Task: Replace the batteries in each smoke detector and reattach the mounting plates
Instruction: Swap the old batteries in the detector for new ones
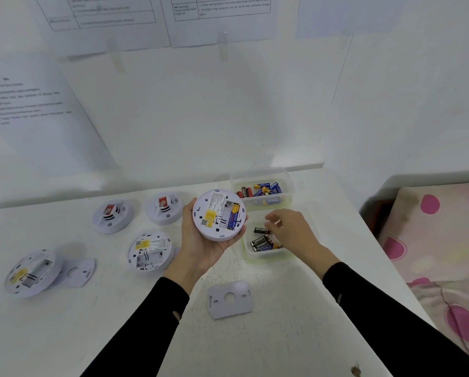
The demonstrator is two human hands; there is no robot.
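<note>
My left hand (200,247) grips a white round smoke detector (214,225), back side up, above the table. Its open battery bay holds one blue battery (233,215). My right hand (293,232) hovers over the near clear container (268,259), which holds a few black batteries. Its curled fingertips pinch the end of one black battery (261,230). The far clear container (263,174) holds several blue and red-black batteries. A loose grey mounting plate (230,298) lies on the table in front of me.
Two detectors (113,215) (164,206) lie face up at the back. Two more (149,251) (32,272) lie back side up with open bays. A second mounting plate (78,272) lies beside the leftmost one. A bed with a pink-dotted cover (440,240) stands to the right.
</note>
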